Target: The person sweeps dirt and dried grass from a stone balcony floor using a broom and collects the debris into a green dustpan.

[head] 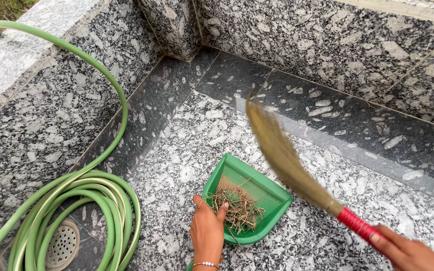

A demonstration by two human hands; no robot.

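Note:
My left hand (pixel 207 232) grips the near edge of a green plastic dustpan (pixel 257 193) resting on the speckled granite floor. A heap of dry twigs and grass roots (pixel 235 206) lies inside the pan, right by my fingers. My right hand (pixel 407 252) holds the red-wrapped handle (pixel 356 224) of a soft grass broom (pixel 280 150). The broom's bristles are blurred and lifted above the floor, slanting up and to the left past the pan's far right corner.
A green garden hose (pixel 84 193) lies coiled at the lower left over a round metal floor drain (pixel 62 244), with one length running up over the granite ledge (pixel 31 45). Granite walls (pixel 327 40) enclose the far side and left.

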